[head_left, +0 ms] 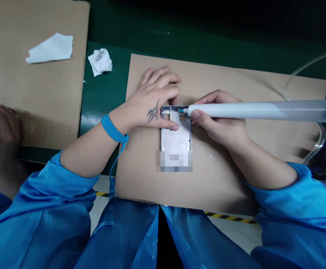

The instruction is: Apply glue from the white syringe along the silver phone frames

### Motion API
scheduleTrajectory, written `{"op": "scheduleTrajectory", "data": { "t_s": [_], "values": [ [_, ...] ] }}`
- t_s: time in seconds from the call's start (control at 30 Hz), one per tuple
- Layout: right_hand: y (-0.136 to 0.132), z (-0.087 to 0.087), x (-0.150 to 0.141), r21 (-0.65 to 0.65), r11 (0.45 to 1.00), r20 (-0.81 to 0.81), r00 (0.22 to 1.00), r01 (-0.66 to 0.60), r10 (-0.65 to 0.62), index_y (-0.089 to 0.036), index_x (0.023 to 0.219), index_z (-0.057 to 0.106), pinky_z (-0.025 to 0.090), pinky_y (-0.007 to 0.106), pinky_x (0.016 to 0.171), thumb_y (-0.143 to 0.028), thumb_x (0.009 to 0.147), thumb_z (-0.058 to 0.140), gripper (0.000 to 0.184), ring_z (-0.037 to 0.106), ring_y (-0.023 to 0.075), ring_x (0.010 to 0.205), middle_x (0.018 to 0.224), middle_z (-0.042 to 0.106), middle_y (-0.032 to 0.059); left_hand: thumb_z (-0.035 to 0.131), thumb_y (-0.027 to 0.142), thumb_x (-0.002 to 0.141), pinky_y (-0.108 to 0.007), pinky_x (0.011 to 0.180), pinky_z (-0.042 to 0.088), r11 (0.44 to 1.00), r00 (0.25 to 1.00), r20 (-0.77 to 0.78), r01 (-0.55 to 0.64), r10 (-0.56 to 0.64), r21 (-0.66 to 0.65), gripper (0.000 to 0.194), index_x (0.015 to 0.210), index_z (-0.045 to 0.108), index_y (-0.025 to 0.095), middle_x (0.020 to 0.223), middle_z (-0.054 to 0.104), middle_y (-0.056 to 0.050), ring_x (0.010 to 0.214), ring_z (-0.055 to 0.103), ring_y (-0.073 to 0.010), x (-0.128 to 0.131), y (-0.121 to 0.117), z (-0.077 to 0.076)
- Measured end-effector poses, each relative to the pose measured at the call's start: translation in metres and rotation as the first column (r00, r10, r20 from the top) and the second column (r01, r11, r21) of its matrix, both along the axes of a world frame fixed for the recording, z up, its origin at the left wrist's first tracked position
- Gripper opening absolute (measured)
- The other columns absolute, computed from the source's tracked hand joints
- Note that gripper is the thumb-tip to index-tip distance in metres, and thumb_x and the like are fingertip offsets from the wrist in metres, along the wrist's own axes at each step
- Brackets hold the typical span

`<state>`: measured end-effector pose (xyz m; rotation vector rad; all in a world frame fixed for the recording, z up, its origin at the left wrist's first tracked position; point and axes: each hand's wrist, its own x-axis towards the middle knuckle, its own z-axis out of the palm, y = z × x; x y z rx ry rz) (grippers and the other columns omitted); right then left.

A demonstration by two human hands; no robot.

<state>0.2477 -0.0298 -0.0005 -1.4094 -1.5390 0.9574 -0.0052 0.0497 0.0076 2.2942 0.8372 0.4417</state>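
A metal phone frame (176, 144) lies flat on the brown cardboard sheet (224, 175), with cutouts near its far end. My left hand (151, 99) steadies it, thumb across its face and curled index finger at its far edge. The other left fingers reach past the frame over the cardboard. In my right hand (224, 123) is a thick white dispensing syringe (252, 110), gripped between thumb and fingers. Its thin blue tip points left and meets or hovers just over the frame's far right part; contact cannot be told. The frame's near end is blurred out.
A clear tube (300, 69) curves at the right. Crumpled white tissue (100, 61) lies on the green table (104, 101). Another cardboard sheet (53, 123) at the left holds a white paper piece (51, 48). Another person's hand (0, 127) rests at the left edge. A blue wrist strap (112, 128) trails a cord.
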Motion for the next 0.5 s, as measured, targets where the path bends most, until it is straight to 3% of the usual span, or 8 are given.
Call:
{"op": "scheduleTrajectory", "data": {
  "t_s": [0.5],
  "values": [
    [0.0005,-0.0046,0.0017,0.022,1.000,-0.009,1.000,0.018,-0.018,-0.029,0.094,0.071,0.058,0.039,0.058,-0.078,0.084,0.090,0.053,0.071,0.0249,0.071,0.085,0.076,0.0040,0.088,0.082,0.072,-0.075,0.143,0.012,1.000,1.000,-0.005,0.006,-0.006,0.011,0.064,0.109,0.079,0.031,0.166,0.060,-0.011,0.172,0.028,-0.0513,-0.0007,-0.0006,-0.0013]
  ]
}}
